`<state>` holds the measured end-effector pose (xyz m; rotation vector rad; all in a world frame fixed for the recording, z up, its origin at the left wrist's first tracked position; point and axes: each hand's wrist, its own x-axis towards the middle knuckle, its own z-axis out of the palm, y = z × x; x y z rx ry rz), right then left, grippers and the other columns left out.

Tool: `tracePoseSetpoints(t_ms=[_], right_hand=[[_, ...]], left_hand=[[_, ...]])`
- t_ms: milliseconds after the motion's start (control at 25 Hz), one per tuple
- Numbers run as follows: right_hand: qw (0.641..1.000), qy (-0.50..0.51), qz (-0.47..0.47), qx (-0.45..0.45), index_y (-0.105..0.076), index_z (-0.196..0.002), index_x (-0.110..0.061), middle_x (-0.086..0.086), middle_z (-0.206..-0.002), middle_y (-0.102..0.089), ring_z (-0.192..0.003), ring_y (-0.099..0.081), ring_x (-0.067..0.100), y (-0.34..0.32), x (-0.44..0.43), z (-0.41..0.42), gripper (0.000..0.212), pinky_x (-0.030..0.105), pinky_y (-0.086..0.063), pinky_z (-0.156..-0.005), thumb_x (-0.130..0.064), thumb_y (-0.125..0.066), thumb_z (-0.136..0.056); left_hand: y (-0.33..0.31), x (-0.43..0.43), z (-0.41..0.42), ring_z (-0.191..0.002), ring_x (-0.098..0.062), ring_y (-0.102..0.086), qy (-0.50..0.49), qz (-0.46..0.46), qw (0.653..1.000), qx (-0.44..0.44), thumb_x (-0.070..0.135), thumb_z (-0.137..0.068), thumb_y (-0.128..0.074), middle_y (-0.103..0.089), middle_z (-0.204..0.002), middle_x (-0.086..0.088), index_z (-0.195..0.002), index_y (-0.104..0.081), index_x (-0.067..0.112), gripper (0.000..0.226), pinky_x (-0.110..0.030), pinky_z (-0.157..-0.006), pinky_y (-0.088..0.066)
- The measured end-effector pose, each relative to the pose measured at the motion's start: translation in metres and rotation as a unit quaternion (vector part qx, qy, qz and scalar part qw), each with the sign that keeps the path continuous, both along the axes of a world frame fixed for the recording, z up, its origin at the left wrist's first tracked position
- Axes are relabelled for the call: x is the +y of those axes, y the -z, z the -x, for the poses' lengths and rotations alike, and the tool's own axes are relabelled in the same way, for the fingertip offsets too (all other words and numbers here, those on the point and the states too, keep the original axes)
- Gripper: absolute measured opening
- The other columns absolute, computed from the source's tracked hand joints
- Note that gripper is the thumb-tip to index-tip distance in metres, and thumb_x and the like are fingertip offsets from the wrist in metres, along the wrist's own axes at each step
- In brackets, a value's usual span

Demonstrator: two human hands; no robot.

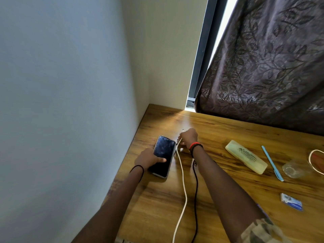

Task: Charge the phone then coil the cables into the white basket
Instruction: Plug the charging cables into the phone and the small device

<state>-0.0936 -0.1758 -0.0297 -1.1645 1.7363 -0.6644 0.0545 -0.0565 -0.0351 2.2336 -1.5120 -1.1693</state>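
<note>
The left hand (149, 159) grips the phone (164, 155) on the wooden desk (219, 199) beside the wall (70, 85), the right hand (188, 138) closes around the white cable (183, 183) near its plug (183, 130) — tilted, I think, this plug could miss the port.

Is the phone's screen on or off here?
Off: the phone shows dark glass with faint reflections; the left hand holds it.

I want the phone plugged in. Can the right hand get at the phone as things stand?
Probably yes: the right hand, gripping the white cable, sits right beside the phone, nothing between them; the left hand holds it.
</note>
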Motion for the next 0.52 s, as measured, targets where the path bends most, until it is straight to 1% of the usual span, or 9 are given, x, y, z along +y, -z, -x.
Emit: tracePoseSetpoints(t_ms=[40, 80, 120, 160, 240, 320, 360, 440, 520], right_hand=[[0.998, 0.018, -0.014, -0.055, -0.053, -0.076, -0.003, 0.023, -0.09, -0.067, -0.064, -0.068, 0.033, -0.003, 0.003, 0.001, 0.013, 0.04, -0.059, -0.059, 0.008, -0.051, -0.083], [0.995, 0.032, -0.02, -0.097, -0.05, -0.084, -0.005, 0.02, -0.087, -0.065, -0.059, -0.066, 0.029, -0.007, 0.007, 0.002, 0.013, 0.037, -0.058, -0.055, 0.008, -0.047, -0.086], [0.991, 0.042, -0.022, -0.128, -0.047, -0.092, -0.006, 0.016, -0.084, -0.063, -0.057, -0.064, 0.025, -0.012, 0.012, 0.004, 0.014, 0.035, -0.055, -0.053, 0.006, -0.043, -0.088], [0.986, 0.044, -0.025, -0.157, -0.046, -0.099, -0.007, 0.015, -0.085, -0.063, -0.056, -0.062, 0.022, -0.016, 0.017, 0.005, 0.014, 0.031, -0.052, -0.05, 0.004, -0.042, -0.091], [0.977, 0.048, -0.025, -0.208, -0.048, -0.109, -0.004, 0.015, -0.089, -0.064, -0.055, -0.06, 0.018, -0.024, 0.026, 0.01, 0.016, 0.023, -0.047, -0.041, -0.003, -0.046, -0.094], [0.969, 0.049, -0.022, -0.24, -0.051, -0.111, 0.001, 0.014, -0.087, -0.066, -0.056, -0.06, 0.017, -0.032, 0.033, 0.014, 0.021, 0.024, -0.048, -0.045, -0.011, -0.052, -0.094], [0.968, 0.044, -0.02, -0.246, -0.053, -0.11, 0.001, 0.013, -0.085, -0.067, -0.057, -0.061, 0.016, -0.038, 0.036, 0.017, 0.023, 0.025, -0.049, -0.049, -0.015, -0.054, -0.094], [0.963, 0.032, -0.011, -0.268, -0.055, -0.105, -0.002, 0.009, -0.081, -0.067, -0.059, -0.061, 0.015, -0.052, 0.04, 0.023, 0.02, 0.023, -0.049, -0.051, -0.018, -0.057, -0.092], [0.957, 0.014, 0.001, -0.29, -0.056, -0.098, -0.005, 0.008, -0.079, -0.067, -0.06, -0.061, 0.015, -0.068, 0.041, 0.029, 0.015, 0.021, -0.05, -0.05, -0.017, -0.06, -0.09]], left_hand=[[-0.001, 0.0, -0.004, -0.078, -0.014, -0.06, -0.001, -0.004, 1.0, 0.016, 0.042, -0.077, -0.071, -0.061, -0.084, -0.001, -0.088, -0.057, 0.012, 0.035, -0.016, -0.06, -0.044], [-0.005, 0.001, -0.007, -0.068, -0.01, -0.057, -0.001, -0.007, 0.999, 0.031, 0.038, -0.082, -0.068, -0.058, -0.076, 0.001, -0.079, -0.055, 0.013, 0.028, -0.011, -0.052, -0.039], [-0.007, 0.002, -0.009, -0.063, -0.007, -0.053, -0.008, -0.017, 0.998, 0.052, 0.035, -0.084, -0.066, -0.057, -0.072, 0.002, -0.076, -0.055, 0.013, 0.025, -0.009, -0.046, -0.038], [-0.008, 0.003, -0.012, -0.062, -0.005, -0.052, -0.014, -0.025, 0.997, 0.068, 0.033, -0.085, -0.065, -0.058, -0.075, 0.001, -0.08, -0.058, 0.011, 0.024, -0.009, -0.046, -0.038], [-0.008, 0.003, -0.017, -0.069, -0.008, -0.056, -0.033, -0.037, 0.994, 0.1, 0.034, -0.083, -0.068, -0.064, -0.087, -0.003, -0.091, -0.063, 0.004, 0.031, -0.011, -0.056, -0.041], [-0.015, 0.001, -0.018, -0.065, -0.009, -0.053, -0.062, -0.035, 0.989, 0.127, 0.035, -0.08, -0.07, -0.061, -0.085, -0.001, -0.098, -0.063, 0.0, 0.04, -0.018, -0.068, -0.047], [-0.018, -0.001, -0.017, -0.06, -0.007, -0.048, -0.079, -0.036, 0.986, 0.14, 0.036, -0.08, -0.071, -0.058, -0.079, 0.001, -0.1, -0.063, 0.003, 0.04, -0.019, -0.068, -0.049], [-0.029, -0.006, -0.014, -0.058, -0.007, -0.047, -0.124, -0.021, 0.975, 0.185, 0.035, -0.079, -0.071, -0.058, -0.073, 0.001, -0.094, -0.064, 0.012, 0.028, -0.014, -0.051, -0.044], [-0.043, -0.012, -0.012, -0.06, -0.01, -0.054, -0.184, 0.008, 0.954, 0.235, 0.032, -0.079, -0.073, -0.062, -0.073, -0.001, -0.091, -0.064, 0.008, 0.028, -0.014, -0.046, -0.042]])
